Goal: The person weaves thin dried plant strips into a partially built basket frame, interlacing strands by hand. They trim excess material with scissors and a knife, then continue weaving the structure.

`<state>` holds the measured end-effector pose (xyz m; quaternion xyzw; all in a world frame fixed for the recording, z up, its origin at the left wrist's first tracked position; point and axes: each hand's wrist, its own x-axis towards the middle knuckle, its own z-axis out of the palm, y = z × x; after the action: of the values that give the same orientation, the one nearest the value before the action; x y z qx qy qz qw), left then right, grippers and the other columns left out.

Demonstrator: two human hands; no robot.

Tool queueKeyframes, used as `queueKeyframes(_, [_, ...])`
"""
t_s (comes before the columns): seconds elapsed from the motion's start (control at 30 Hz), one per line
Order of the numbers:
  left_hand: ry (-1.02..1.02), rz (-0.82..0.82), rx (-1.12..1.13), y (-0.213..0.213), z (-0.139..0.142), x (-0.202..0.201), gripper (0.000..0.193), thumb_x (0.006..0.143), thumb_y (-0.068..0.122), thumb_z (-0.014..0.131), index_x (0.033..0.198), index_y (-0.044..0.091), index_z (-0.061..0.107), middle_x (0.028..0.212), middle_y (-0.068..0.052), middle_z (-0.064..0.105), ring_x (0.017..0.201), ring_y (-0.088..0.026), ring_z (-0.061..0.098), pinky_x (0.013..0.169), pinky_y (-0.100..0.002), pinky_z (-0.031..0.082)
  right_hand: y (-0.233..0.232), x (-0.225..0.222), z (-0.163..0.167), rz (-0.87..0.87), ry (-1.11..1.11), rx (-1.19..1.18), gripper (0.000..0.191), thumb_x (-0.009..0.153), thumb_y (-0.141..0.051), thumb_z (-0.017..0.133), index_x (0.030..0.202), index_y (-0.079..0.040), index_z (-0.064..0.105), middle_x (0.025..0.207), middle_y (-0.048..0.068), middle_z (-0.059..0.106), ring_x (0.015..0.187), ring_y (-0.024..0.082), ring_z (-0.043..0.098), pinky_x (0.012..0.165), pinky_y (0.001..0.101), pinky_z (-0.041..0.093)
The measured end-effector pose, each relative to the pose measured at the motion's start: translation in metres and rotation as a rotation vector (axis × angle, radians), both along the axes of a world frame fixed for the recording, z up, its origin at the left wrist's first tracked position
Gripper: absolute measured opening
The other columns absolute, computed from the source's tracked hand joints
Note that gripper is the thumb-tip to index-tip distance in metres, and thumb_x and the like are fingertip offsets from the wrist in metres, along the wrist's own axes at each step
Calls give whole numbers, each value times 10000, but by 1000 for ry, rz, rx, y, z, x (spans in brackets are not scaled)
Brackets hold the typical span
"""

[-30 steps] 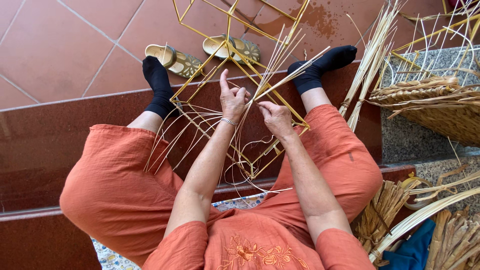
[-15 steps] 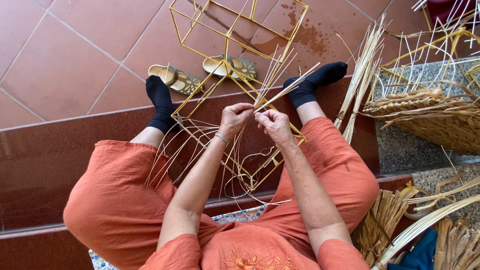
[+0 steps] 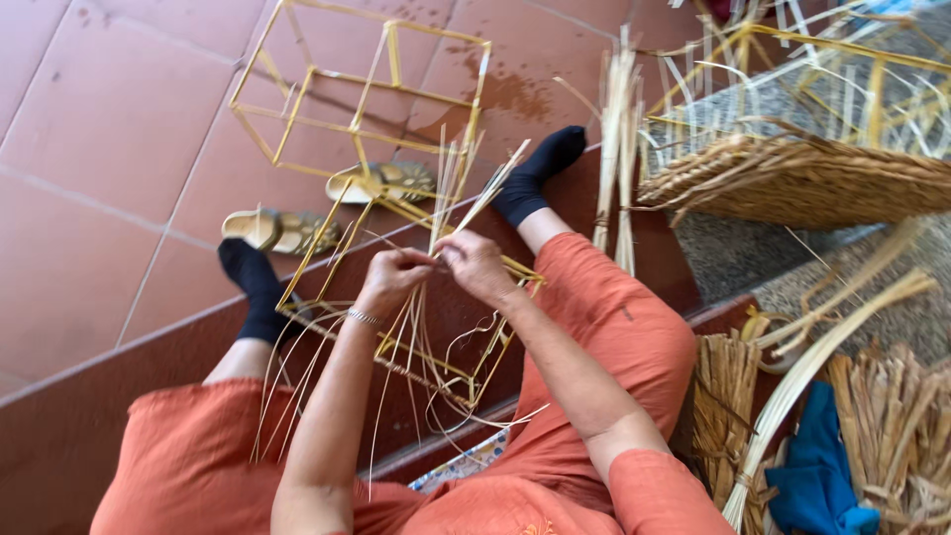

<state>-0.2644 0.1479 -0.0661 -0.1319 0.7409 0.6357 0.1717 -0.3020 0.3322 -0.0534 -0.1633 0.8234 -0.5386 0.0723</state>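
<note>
**Weaving in hand at the strip frame between my knees**

While I sit on the dark red step (image 3: 119, 396) with both feet down on the terracotta tiled floor (image 3: 89, 149), the largest items are noted first. A second open yellow cage frame (image 3: 357, 89) stands on the tiles ahead of me, apart from the work. To my right a woven straw basket (image 3: 802, 178) rests on the grey stone ledge, with a bundle of straw stalks (image 3: 619, 149) leaning upright beside it and a blue cloth (image 3: 817, 466) lying low among more loose straw. A pair of golden sandals (image 3: 282, 230) lies on the tiles just past my left foot.

The work piece, a yellow strip frame (image 3: 436, 347), is propped between my knees, tilted against the step, with long loose straw strands (image 3: 416, 327) hanging through it.

My left hand (image 3: 391, 279) is closed, fingers pressed together in a pinch on the strands. My right hand (image 3: 474, 263) meets it, fingertips touching, pinching the same strands at the frame's upper bar.

Judgement: a strand is being tied or twisted onto the bar. The next move calls for steady tension and a firm pinch, lest the strand slip or snap.
</note>
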Motion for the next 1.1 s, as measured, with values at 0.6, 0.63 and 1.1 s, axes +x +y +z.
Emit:
queueKeyframes(0.6, [832,-11,-850,21,-8,17,113,868,71,754,928,82,660,874,-86,649,859,-297,635,771,-410,533,-1,6,-11,92,-258,30,205,971,-257,660,951,-80,763,737,51,716,683,111,664,653,305,547])
queueKeyframes(0.63, [809,2,-838,21,-9,18,112,870,78,756,923,81,658,870,-89,647,854,-295,638,759,-407,532,0,5,-12,78,-304,2,227,980,-272,667,933,-73,765,727,29,711,672,89,643,644,287,535])
queueKeyframes(1.1, [790,-53,-740,16,-2,27,173,873,105,809,847,74,640,818,-96,637,794,-310,630,703,-426,507,-10,11,-9,-166,-493,-324,137,868,-156,732,883,-22,751,797,15,730,743,65,645,689,244,534])
